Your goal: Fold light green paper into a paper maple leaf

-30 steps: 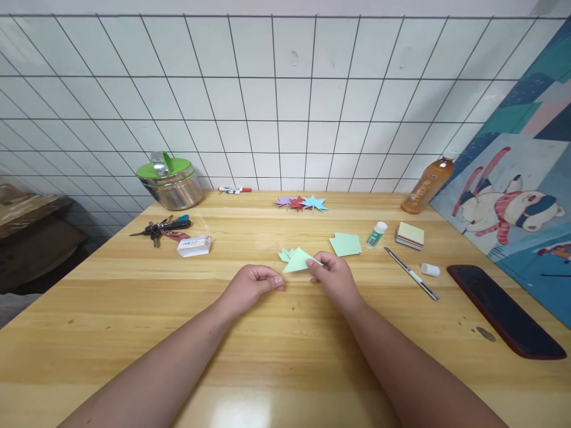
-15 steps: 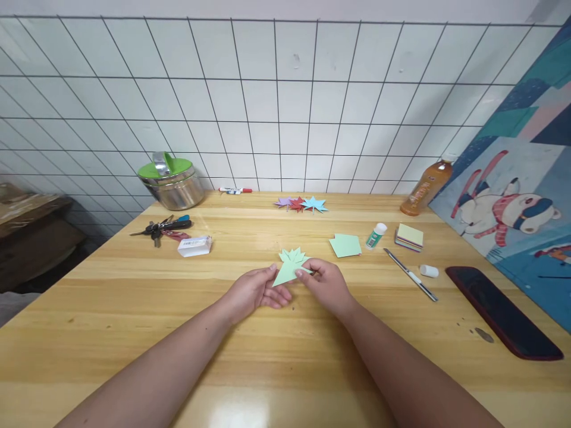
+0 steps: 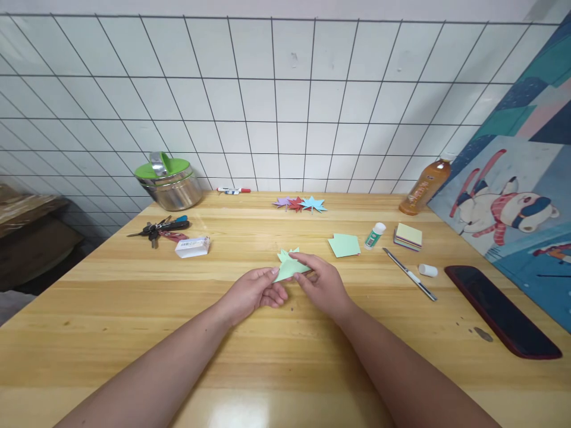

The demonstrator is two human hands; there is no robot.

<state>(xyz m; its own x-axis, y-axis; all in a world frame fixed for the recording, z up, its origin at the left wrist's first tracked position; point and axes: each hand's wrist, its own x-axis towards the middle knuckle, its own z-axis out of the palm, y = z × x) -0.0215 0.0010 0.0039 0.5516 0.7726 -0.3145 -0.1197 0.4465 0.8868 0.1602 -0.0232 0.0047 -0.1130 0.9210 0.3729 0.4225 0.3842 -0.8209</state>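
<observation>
A light green folded paper piece (image 3: 289,268) with pointed tips along its far edge is held between both hands above the table. My left hand (image 3: 256,288) pinches its left corner between thumb and fingers. From the right, my right hand (image 3: 322,284) grips it, with the index finger lying across its upper side and hiding some of the points. Farther back lie finished-looking paper leaves: a purple leaf (image 3: 282,203), a red leaf (image 3: 296,205) and a light blue leaf (image 3: 313,204). Green paper sheets (image 3: 344,245) rest to the right of my hands.
Right of the sheets are a glue stick (image 3: 375,236), a sticky-note stack (image 3: 408,236), a utility knife (image 3: 409,273), a white cap (image 3: 428,270), a phone (image 3: 502,312) and a tea bottle (image 3: 426,187). At left are a small box (image 3: 192,246), keys (image 3: 158,227) and a steel pot (image 3: 172,187).
My right index finger has moved over the top of the green paper, covering some points. The paper now looks tilted flatter. My left hand keeps its pinch.
</observation>
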